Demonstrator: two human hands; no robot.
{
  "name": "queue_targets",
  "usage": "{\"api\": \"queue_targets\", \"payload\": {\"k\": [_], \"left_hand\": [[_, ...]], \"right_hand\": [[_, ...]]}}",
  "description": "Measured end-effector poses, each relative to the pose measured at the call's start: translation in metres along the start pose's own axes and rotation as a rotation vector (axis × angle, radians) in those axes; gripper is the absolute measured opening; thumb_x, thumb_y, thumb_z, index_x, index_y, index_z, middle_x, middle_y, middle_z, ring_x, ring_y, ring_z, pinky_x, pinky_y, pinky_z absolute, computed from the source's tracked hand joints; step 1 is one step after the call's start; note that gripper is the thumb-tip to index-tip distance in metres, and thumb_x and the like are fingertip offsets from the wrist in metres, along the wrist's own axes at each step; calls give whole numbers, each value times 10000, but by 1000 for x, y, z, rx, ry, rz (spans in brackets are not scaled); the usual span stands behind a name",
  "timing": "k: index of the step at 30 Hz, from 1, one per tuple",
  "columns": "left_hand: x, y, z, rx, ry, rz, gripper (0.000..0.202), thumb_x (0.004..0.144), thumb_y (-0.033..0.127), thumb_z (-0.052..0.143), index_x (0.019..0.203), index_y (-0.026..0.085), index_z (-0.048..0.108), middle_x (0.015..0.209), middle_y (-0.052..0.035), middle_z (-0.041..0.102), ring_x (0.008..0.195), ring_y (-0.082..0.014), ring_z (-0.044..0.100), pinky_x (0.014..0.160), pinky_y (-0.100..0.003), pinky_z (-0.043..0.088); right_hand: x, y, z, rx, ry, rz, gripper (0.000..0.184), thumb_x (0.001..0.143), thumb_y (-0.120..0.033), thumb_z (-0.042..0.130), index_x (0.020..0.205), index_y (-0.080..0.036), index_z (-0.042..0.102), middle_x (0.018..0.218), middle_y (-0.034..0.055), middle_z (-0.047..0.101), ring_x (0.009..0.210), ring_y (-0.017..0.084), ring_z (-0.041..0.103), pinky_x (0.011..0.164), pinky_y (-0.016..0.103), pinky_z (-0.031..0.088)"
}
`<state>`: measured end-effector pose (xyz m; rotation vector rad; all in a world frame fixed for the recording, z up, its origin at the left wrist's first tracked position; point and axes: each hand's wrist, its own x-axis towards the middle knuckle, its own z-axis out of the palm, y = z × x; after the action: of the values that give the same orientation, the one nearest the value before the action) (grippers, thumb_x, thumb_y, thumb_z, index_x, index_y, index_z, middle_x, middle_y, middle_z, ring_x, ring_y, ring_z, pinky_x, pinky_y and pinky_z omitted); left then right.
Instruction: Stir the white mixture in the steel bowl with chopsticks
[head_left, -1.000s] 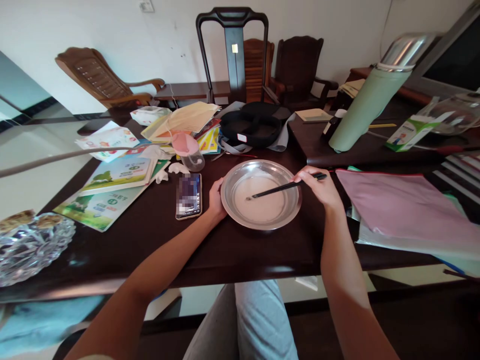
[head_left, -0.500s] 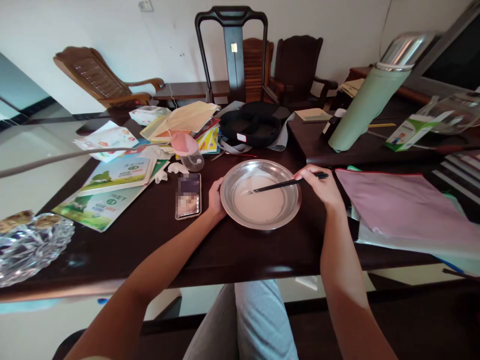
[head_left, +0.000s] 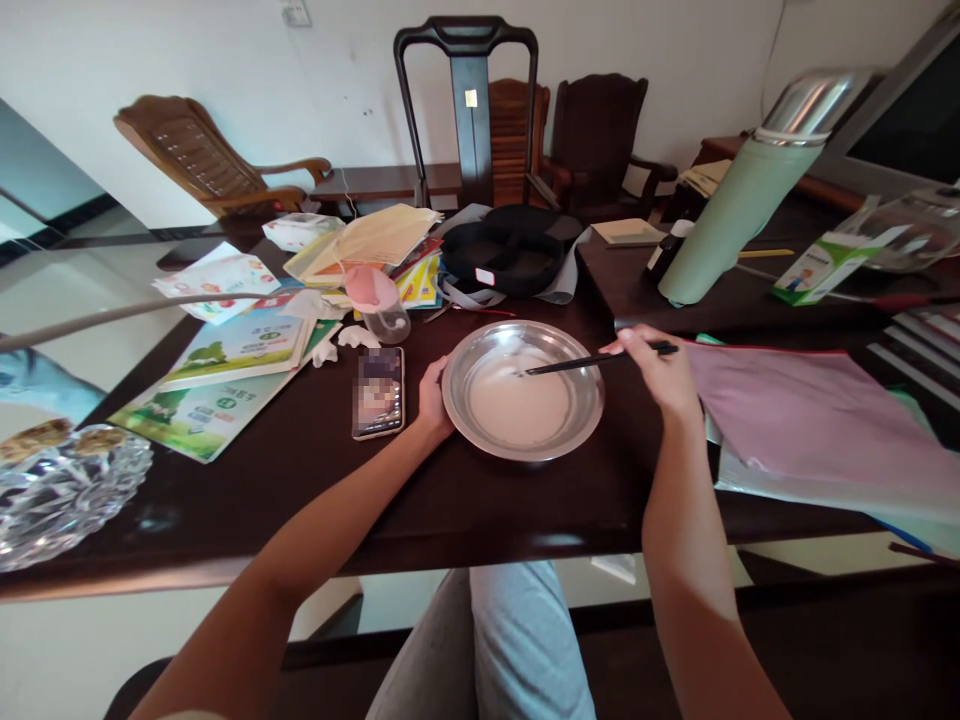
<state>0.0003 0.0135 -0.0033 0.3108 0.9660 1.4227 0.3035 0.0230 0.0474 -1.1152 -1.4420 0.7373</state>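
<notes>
A round metal bowl stands on the dark table, with a pale, milky liquid in it. My left hand grips the bowl's left rim, its fingers partly hidden under and behind the edge. In my right hand is a pair of black chopsticks, held nearly level over the bowl's right rim. Their tips reach the liquid toward the far side of the bowl. Left of my left hand lies a phone with its screen lit.
Booklets, crumpled tissues and a pink-topped clear cup lie to the left. A crystal dish sits at the table's left edge. On the right are a pink folder and a tall green thermos.
My right hand has shifted a little to the right, and the chopstick tips have moved right and slightly away from me in the liquid. My left hand stays on the rim.
</notes>
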Motion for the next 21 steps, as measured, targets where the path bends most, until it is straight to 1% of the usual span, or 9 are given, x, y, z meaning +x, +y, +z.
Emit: {"api": "queue_targets", "payload": {"k": [3, 7, 9, 12, 14, 15, 17, 19, 21], "left_hand": [[0, 0, 0, -3, -16, 2, 180, 785, 374, 731, 741, 200, 717, 684, -21, 745, 809, -261, 747, 811, -361, 590], [0, 0, -1, 0, 0, 7, 188, 791, 365, 733, 709, 198, 706, 654, -13, 731, 740, -234, 727, 806, -353, 586], [0, 0, 0, -9, 13, 14, 188, 803, 345, 716, 689, 196, 696, 648, -11, 731, 689, -212, 703, 778, -341, 583], [0, 0, 1, -18, 3, 29, 173, 796, 337, 722, 687, 204, 694, 643, -6, 727, 658, -201, 686, 743, -324, 580], [0, -1, 1, -13, -12, 30, 164, 790, 346, 727, 705, 208, 704, 650, -9, 731, 691, -215, 701, 760, -330, 586], [0, -1, 1, -11, -15, 29, 160, 791, 350, 726, 720, 208, 712, 657, -12, 736, 716, -225, 712, 776, -339, 589], [0, -1, 1, -14, -11, 25, 155, 796, 352, 718, 748, 204, 726, 673, -16, 746, 759, -237, 727, 805, -349, 590], [0, 0, 0, -16, -6, 23, 146, 798, 345, 716, 773, 202, 738, 684, -15, 752, 774, -235, 732, 817, -343, 587], [0, 0, 0, -14, -5, 22, 134, 797, 334, 719, 789, 203, 744, 699, -13, 759, 778, -228, 732, 822, -333, 586]], "right_hand": [[1, 5, -10, 23, 112, 21, 528, 821, -698, 722, 552, -247, 667, 583, 18, 714, 640, 223, 717, 740, 366, 547], [-1, 3, 0, 47, -119, 25, 493, 814, -695, 730, 604, -249, 709, 644, 18, 745, 712, 232, 743, 782, 366, 556], [-1, 2, 5, 15, -175, 1, 470, 809, -694, 735, 654, -250, 739, 717, 22, 777, 790, 241, 754, 832, 371, 555], [1, 5, 0, -11, -21, -17, 457, 823, -676, 733, 651, -253, 734, 711, 14, 775, 786, 233, 744, 848, 369, 542], [1, 9, -8, 14, 121, 2, 482, 844, -661, 720, 591, -251, 696, 636, 7, 740, 695, 217, 720, 801, 362, 531], [0, 11, -11, 37, 132, 11, 509, 856, -661, 706, 557, -250, 670, 600, 5, 720, 649, 211, 704, 770, 361, 527], [-1, 11, -9, 83, 36, 35, 514, 853, -659, 711, 546, -249, 664, 582, 5, 707, 625, 209, 700, 742, 357, 527], [-2, 6, 0, 97, -133, 48, 483, 826, -666, 738, 587, -248, 705, 620, 9, 730, 674, 219, 727, 763, 355, 539], [-2, 1, 9, 70, -225, 30, 482, 800, -698, 743, 630, -247, 740, 681, 21, 766, 733, 234, 747, 796, 364, 551]]}}
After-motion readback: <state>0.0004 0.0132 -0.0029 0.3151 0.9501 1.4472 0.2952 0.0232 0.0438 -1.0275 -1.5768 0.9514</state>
